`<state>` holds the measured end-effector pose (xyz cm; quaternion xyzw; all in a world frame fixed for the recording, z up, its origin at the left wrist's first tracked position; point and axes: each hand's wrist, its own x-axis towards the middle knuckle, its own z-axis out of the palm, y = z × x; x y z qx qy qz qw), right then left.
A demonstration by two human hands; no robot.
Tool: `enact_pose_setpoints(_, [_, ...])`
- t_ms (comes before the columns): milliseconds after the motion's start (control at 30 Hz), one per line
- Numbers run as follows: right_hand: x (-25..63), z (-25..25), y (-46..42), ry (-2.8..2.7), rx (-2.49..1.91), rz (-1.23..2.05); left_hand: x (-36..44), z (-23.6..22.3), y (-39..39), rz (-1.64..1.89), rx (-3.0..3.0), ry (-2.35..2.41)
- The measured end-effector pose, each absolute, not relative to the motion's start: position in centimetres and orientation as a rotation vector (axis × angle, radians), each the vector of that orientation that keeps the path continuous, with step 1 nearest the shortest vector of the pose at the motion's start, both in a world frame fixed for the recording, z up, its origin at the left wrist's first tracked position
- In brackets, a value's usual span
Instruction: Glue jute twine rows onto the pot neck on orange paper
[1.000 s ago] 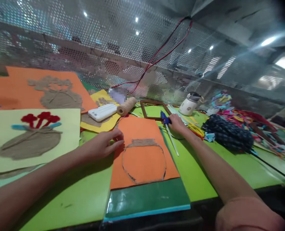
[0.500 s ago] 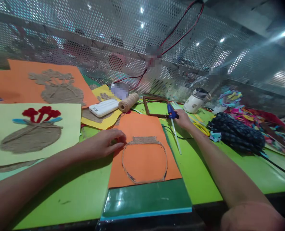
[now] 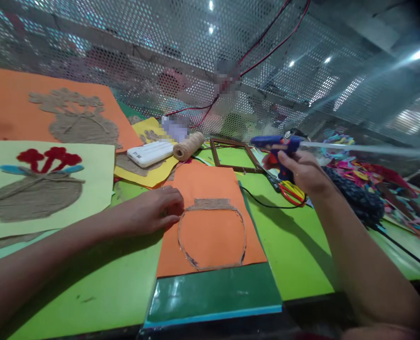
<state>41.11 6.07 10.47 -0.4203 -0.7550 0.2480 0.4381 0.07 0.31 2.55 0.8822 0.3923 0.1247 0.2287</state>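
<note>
From where I stand, taking the orange sheet (image 3: 213, 238) as the dial and the perforated metal screen (image 3: 142, 61) as twelve, the right hand (image 3: 304, 170) is up toward two o'clock, gripping a blue glue gun (image 3: 275, 140) above the green table (image 3: 107, 288); the nozzle points to nine and a long glue stick (image 3: 337, 147) trails out to three. From that hand, the orange sheet lies at eight, well apart, on a green board (image 3: 217, 290). It bears a pot-shaped outline in twine, its neck band (image 3: 211, 204) filled, its belly plain orange. The left hand (image 3: 165, 205) rests loosely curled on the sheet's left edge, the outline at its four o'clock; whether it pinches the paper I can't tell. Just behind the gun shows the dark lid (image 3: 296, 133) of what looks like a bottle, its body mostly blocked and its contents hidden. At half past nine, a pale yellow sheet (image 3: 101, 189) carries a twine-covered pot (image 3: 50, 196) with red flowers and blue leaves in its mouth. A twine roll (image 3: 187, 146) and a white device (image 3: 151, 153) sit near eleven, a brown frame (image 3: 215, 153) past twelve, coloured scraps (image 3: 358, 170) between two and three.
</note>
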Motion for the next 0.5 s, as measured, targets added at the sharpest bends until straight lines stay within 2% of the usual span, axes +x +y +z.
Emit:
enact_pose_setpoints(267, [35.4,9.3,-0.5,-2.361,-0.987,0.989,0.3,3.0,-0.1,0.384,2.404,1.069])
enact_pose_setpoints(500, [33.4,6.9,-1.1,-2.493,-0.82,0.739,0.1,2.2,0.2,0.479,2.432,0.954])
